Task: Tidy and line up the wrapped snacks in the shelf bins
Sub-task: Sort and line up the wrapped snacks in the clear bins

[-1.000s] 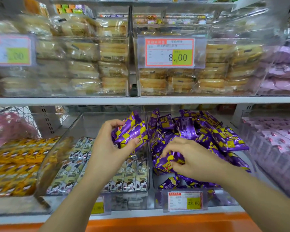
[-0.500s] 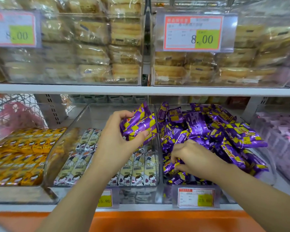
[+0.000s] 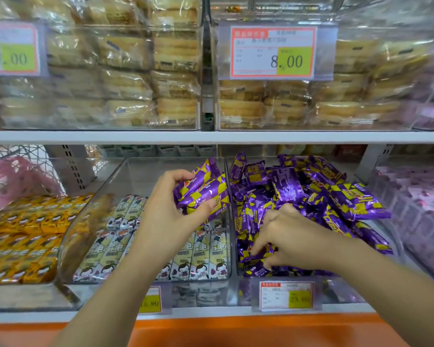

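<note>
My left hand (image 3: pixel 171 211) grips a bunch of purple-and-yellow wrapped snacks (image 3: pixel 202 191), held above the middle clear bin (image 3: pixel 110 186). That bin holds neat rows of cream-coloured snack bars (image 3: pixel 201 256). To the right, a clear bin (image 3: pixel 341 289) is heaped with a loose pile of the same purple snacks (image 3: pixel 316 194). My right hand (image 3: pixel 286 239) reaches down into the front of that pile, its fingers curled round purple packs near the bin's front wall.
A bin of orange wrapped bars (image 3: pixel 23 236) stands at the left, and a bin of pink packs (image 3: pixel 421 206) at the right. The upper shelf (image 3: pixel 211 137) carries clear bins of wrapped cakes with price tags (image 3: pixel 272 52). An orange ledge (image 3: pixel 236 329) runs below.
My right hand has moved lower and nearer the front of the purple pile. My left hand keeps its bunch in about the same place. The camera has come closer and tilted down.
</note>
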Tool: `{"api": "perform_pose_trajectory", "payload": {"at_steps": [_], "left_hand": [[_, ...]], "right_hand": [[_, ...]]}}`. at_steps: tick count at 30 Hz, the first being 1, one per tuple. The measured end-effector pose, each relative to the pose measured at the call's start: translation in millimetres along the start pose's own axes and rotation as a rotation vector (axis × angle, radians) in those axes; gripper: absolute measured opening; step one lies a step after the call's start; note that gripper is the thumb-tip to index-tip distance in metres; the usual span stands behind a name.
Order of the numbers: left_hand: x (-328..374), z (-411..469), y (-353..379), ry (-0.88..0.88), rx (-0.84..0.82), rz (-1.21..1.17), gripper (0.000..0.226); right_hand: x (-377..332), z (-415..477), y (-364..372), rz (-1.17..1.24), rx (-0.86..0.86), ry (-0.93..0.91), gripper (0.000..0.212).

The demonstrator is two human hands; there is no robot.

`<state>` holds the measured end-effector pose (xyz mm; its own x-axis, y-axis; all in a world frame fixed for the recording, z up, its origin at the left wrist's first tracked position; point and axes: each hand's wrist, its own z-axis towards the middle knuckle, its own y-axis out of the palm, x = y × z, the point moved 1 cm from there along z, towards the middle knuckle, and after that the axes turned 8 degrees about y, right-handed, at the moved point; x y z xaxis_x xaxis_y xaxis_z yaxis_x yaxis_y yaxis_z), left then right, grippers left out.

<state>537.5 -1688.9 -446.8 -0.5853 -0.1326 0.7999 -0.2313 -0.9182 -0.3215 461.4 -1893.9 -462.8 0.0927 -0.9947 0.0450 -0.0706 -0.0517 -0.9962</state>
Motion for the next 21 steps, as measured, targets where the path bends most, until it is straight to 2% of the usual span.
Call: {"api": "perform_pose_trajectory", "payload": {"at_steps": [2,4,8,13,17,21], "left_hand": [[1.0,-0.2,1.6,0.003,-0.004,0.002,0.038],[1.8,-0.7,2.5,0.004,-0.009,-0.008,0.038],[-0.7,-0.8,1.6,0.003,0.000,-0.021,0.038],[-0.7,-0.4,2.9,0.010,-0.002,0.023,0.038],[-2.3,0.8,3.4,0.011,-0.001,0.034,0.038],[-3.4,0.6,3.0,-0.002,0.002,0.026,0.037]], "right_hand": [[-6.2,0.4,7.1,0.005,-0.049,0.023,0.056],[-6.6,2.8,8.4,0.041,-0.034,0.073,0.065],[-0.4,8.0,0.3,-0.025,0.128,0.113,0.057],[4.5,22.1,-0.5,-0.014,0.240,0.211,0.057],[15.0,36.3,0.9,-0.093,0.272,0.240,0.056],[17.6,35.0,-3.2,-0.036,0.283,0.239,0.053]]}}
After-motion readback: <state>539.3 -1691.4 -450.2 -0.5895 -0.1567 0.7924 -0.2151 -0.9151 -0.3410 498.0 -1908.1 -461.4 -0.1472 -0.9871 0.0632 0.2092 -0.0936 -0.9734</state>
